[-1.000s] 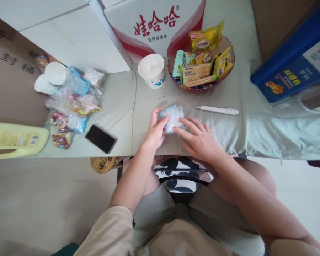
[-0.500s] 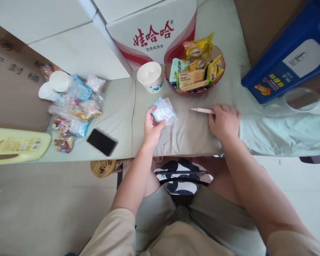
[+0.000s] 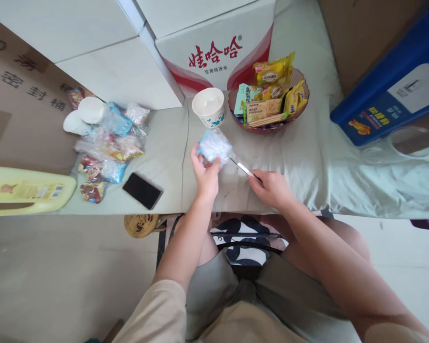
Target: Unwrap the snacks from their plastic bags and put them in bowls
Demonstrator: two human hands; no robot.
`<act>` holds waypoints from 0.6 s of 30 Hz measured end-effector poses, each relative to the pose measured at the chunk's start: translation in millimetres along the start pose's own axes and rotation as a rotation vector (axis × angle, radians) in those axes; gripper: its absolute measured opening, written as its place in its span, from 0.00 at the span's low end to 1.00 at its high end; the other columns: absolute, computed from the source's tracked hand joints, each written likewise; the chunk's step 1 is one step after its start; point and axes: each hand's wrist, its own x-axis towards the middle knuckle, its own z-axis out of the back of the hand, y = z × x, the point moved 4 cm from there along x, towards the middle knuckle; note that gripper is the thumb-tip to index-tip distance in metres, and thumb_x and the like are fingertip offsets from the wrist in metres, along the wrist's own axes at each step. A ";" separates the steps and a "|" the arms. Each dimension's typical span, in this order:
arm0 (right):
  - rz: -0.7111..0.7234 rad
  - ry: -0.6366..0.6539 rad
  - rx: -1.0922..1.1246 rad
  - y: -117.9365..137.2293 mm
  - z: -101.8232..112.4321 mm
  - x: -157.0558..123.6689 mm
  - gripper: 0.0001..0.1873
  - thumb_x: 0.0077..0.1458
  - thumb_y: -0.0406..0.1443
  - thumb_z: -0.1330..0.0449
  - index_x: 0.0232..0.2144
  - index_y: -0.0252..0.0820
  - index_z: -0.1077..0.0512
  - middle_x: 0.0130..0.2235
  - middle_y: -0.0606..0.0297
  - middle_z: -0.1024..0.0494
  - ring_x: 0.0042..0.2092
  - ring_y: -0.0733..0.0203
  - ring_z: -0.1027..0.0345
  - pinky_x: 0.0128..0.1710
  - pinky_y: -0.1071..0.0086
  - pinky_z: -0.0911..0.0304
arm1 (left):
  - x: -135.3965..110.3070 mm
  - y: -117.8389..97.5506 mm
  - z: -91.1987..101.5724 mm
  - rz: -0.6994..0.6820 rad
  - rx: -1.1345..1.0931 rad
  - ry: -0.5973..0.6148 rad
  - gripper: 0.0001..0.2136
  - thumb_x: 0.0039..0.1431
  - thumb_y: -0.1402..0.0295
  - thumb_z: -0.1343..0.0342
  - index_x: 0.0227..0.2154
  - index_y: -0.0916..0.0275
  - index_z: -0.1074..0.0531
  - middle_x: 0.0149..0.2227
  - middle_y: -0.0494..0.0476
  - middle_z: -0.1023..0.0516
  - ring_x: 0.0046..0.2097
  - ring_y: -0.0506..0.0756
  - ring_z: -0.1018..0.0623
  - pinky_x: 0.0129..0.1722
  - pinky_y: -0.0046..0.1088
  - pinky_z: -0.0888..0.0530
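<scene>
A pale green cloth (image 3: 166, 147) covers the surface across the middle of the frame. A white-and-red carton (image 3: 214, 40) stands at upper centre, and a blue jug (image 3: 382, 95) leans in from the upper right. Below the carton, right of centre, a pinkish bowl (image 3: 266, 129) holds wrapped snacks. At frame centre, the left hand (image 3: 205, 178) pinches the crinkled packet between thumb and fingers; the right hand (image 3: 271, 188), lower and to the right, has its fingers wrapped round the knife's handle. A paper cup (image 3: 209, 109) stands just above the packet (image 3: 214, 145), which is clear and light blue. It looks light, soft and slippery, likely to crumple, so a firm pinch near its lower edge seems best. The slim knife (image 3: 243, 168) looks light and stiff, best held well back from its blade; whether the tip touches the film, I cannot tell.
</scene>
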 end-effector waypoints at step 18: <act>0.326 -0.202 0.073 -8.2 -7.3 3.3 0.32 0.58 0.36 0.44 0.65 0.43 0.35 0.55 0.50 0.21 0.56 0.42 0.29 0.57 0.49 0.33 | 0.4 -8.5 7.5 0.419 -0.046 0.236 0.16 0.58 0.53 0.42 0.43 0.55 0.31 0.34 0.52 0.23 0.32 0.52 0.20 0.25 0.24 0.27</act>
